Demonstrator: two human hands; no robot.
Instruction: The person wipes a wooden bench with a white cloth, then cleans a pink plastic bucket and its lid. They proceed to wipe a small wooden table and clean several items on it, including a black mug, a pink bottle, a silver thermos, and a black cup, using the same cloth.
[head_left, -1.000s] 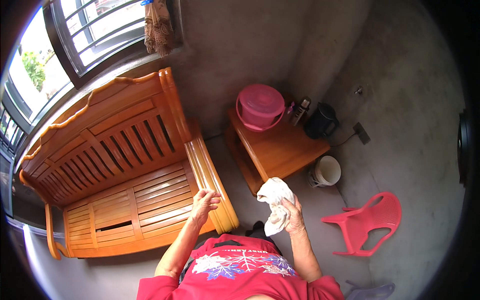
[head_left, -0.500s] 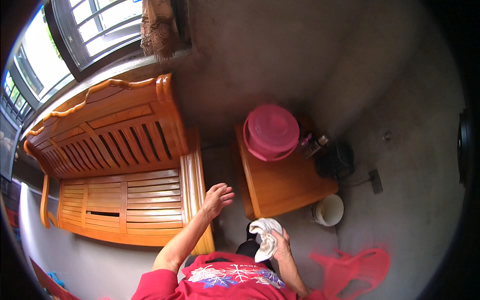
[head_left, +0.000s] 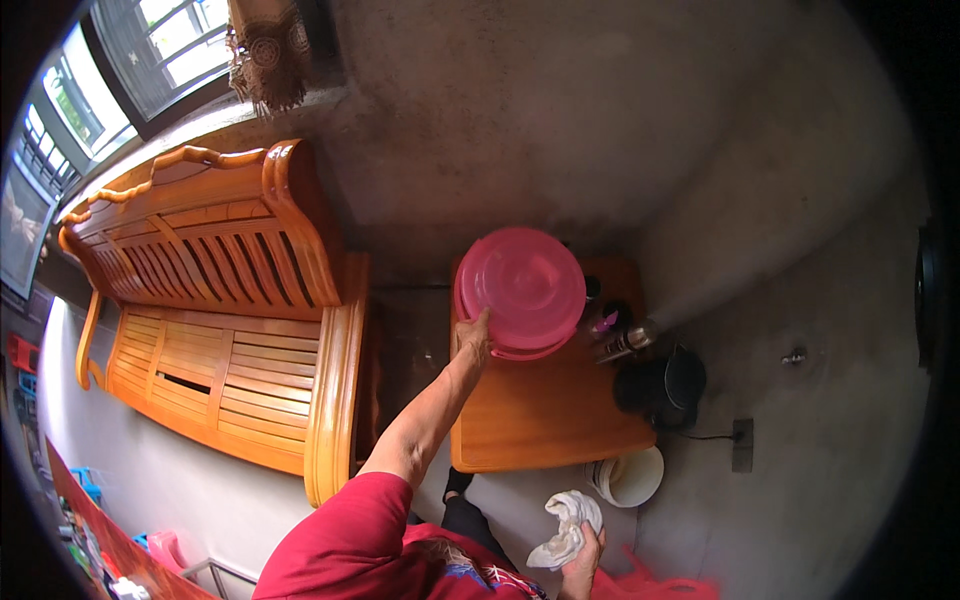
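Observation:
My left arm stretches forward, and my left hand is closed on the near left rim of a lidded pink bucket. The thumb shows against the lid; the other fingers are partly hidden. The bucket is at the back left of a wooden side table. Low in front of my body, my right hand grips a crumpled white cloth, which bunches up above the fingers.
Right of the bucket are a flask-like bottle and a black kettle-like container. A white pail stands by the table's front edge. A slatted wooden bench is at left; a red plastic stool-like thing is at lower right.
My left hand has reached forward from beside the bench and taken hold of the bucket's rim. The right hand still has the cloth. My view has shifted.

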